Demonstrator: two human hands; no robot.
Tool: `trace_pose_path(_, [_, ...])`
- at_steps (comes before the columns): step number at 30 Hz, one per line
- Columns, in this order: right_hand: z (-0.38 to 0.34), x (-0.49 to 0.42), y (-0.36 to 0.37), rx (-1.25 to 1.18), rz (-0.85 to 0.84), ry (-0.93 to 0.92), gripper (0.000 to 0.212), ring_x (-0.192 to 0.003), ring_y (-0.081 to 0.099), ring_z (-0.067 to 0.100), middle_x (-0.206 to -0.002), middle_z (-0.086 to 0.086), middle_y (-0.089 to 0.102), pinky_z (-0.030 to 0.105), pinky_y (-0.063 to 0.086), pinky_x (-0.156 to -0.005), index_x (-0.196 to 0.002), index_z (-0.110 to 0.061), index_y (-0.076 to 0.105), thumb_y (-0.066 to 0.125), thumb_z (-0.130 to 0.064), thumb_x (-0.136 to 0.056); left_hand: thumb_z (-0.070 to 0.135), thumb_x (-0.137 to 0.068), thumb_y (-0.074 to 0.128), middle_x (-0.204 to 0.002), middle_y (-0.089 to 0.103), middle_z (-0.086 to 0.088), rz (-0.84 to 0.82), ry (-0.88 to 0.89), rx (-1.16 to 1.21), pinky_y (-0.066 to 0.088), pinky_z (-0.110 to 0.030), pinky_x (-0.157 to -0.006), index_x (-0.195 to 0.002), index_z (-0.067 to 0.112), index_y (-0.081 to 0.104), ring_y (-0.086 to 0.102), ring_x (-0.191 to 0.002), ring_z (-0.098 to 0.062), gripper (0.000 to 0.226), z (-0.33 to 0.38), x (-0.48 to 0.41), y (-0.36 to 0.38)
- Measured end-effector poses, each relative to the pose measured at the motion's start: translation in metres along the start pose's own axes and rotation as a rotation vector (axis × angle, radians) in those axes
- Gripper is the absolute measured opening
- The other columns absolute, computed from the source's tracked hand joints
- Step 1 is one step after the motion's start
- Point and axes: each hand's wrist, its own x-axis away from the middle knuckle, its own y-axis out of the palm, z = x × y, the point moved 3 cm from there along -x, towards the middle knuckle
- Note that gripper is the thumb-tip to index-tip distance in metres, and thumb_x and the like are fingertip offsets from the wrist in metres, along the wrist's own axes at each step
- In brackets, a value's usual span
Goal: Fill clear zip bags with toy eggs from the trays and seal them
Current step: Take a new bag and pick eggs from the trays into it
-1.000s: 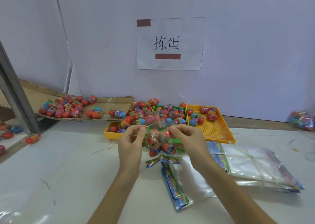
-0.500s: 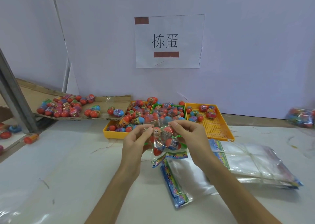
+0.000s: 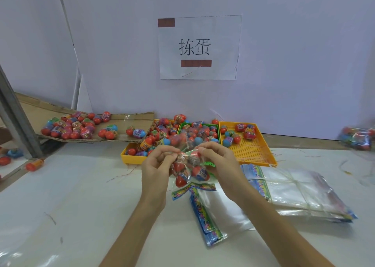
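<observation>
A clear zip bag (image 3: 187, 171) holding several red and blue toy eggs hangs above the white table. My left hand (image 3: 157, 166) pinches its top edge on the left and my right hand (image 3: 220, 165) pinches it on the right, thumbs close together. Behind the hands stand a yellow tray (image 3: 129, 158) heaped with eggs, a green tray (image 3: 218, 125) with eggs, and a yellow perforated tray (image 3: 251, 152) with a few eggs. A loose flat bag (image 3: 209, 222) lies under my right forearm.
A bundle of empty zip bags (image 3: 298, 193) lies to the right. A cardboard sheet (image 3: 129, 122) at the left carries more eggs. A filled bag (image 3: 358, 138) sits at the far right. A metal post (image 3: 14, 114) rises at the left, with a stray egg (image 3: 34, 164) near it.
Both hands have drawn closer together along the bag's top edge, and the filled bag has stayed hanging between them.
</observation>
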Motion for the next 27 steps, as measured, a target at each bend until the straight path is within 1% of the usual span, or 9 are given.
trace_pose_path(4, [0.0015,-0.0002,-0.0012,-0.024,0.015,-0.005,0.02,-0.078,0.069,0.012,-0.083,-0.001,0.073,0.03,0.058,-0.073,-0.078,-0.021,0.076,0.069,-0.01,-0.093,-0.003,-0.097,0.057,-0.08,0.072,0.003,0.005,-0.01,0.032,0.057,-0.027,-0.063,-0.079,0.023,0.074,0.067,-0.075,-0.009,0.036,0.0012,-0.0002,0.0016])
trace_pose_path(6, [0.0017,-0.0012,-0.0031,-0.117,0.007,0.025,0.017,-0.081,0.067,0.015,-0.083,-0.002,0.072,0.035,0.058,-0.078,-0.079,-0.014,0.074,0.068,-0.004,-0.092,-0.005,-0.096,0.056,-0.081,0.073,0.003,-0.02,-0.039,0.09,0.057,-0.025,-0.059,-0.078,0.021,0.074,0.068,-0.075,-0.008,0.036,0.0021,0.0001,0.0037])
trace_pose_path(9, [0.001,-0.0019,-0.0041,-0.226,-0.009,0.057,0.017,-0.083,0.068,0.017,-0.084,0.001,0.072,0.034,0.057,-0.077,-0.081,-0.006,0.071,0.064,0.005,-0.091,-0.005,-0.095,0.056,-0.082,0.072,0.001,-0.032,-0.071,0.141,0.057,-0.025,-0.057,-0.076,0.021,0.075,0.068,-0.074,-0.009,0.038,0.0042,0.0006,0.005])
trace_pose_path(15, [-0.001,-0.0003,-0.0023,-0.285,-0.022,0.031,0.029,-0.076,0.07,0.017,-0.083,0.005,0.071,0.027,0.057,-0.063,-0.077,-0.009,0.075,0.059,0.008,-0.093,0.001,-0.096,0.058,-0.084,0.071,0.001,0.014,-0.111,0.14,0.057,-0.029,-0.059,-0.069,0.026,0.074,0.067,-0.075,-0.012,0.04,0.0073,0.0017,0.0057])
trace_pose_path(17, [-0.0027,-0.0002,-0.0025,-0.284,-0.048,-0.011,0.031,-0.079,0.069,0.019,-0.084,0.006,0.071,0.029,0.058,-0.065,-0.078,-0.011,0.077,0.058,0.008,-0.093,0.004,-0.096,0.058,-0.085,0.07,-0.001,0.016,-0.123,0.146,0.057,-0.033,-0.062,-0.07,0.027,0.074,0.067,-0.078,-0.015,0.039,0.0083,0.0027,0.0057])
trace_pose_path(20, [-0.0048,0.0004,-0.0023,-0.245,-0.102,-0.076,0.033,-0.089,0.07,0.024,-0.093,0.009,0.074,0.037,0.06,-0.077,-0.087,-0.013,0.081,0.056,0.007,-0.095,0.005,-0.097,0.057,-0.088,0.068,-0.006,0.015,-0.141,0.184,0.056,-0.038,-0.067,-0.071,0.027,0.074,0.065,-0.087,-0.024,0.038,0.0088,0.0041,0.0054])
trace_pose_path(21, [-0.0052,0.0007,-0.0022,-0.233,-0.122,-0.09,0.034,-0.09,0.07,0.023,-0.095,0.009,0.075,0.037,0.06,-0.076,-0.089,-0.013,0.082,0.055,0.007,-0.095,0.005,-0.097,0.057,-0.09,0.068,-0.008,0.019,-0.15,0.2,0.055,-0.038,-0.069,-0.071,0.027,0.074,0.064,-0.089,-0.026,0.038,0.0087,0.0043,0.0053])
trace_pose_path(24, [-0.0063,0.0015,-0.0014,-0.213,-0.167,-0.122,0.044,-0.082,0.067,0.014,-0.086,0.001,0.072,0.027,0.055,-0.068,-0.08,-0.016,0.081,0.051,0.012,-0.094,0.004,-0.096,0.054,-0.083,0.066,-0.005,0.017,-0.157,0.208,0.054,-0.038,-0.067,-0.069,0.026,0.072,0.063,-0.086,-0.027,0.039,0.0088,0.0046,0.0042])
trace_pose_path(27, [-0.0068,0.0014,0.0004,-0.21,-0.207,-0.161,0.051,-0.076,0.06,0.011,-0.079,-0.001,0.065,0.023,0.052,-0.066,-0.071,-0.017,0.076,0.045,0.017,-0.092,0.0,-0.094,0.051,-0.078,0.062,-0.003,-0.014,-0.174,0.2,0.052,-0.035,-0.062,-0.068,0.024,0.068,0.059,-0.085,-0.028,0.038,0.0085,0.0049,0.0029])
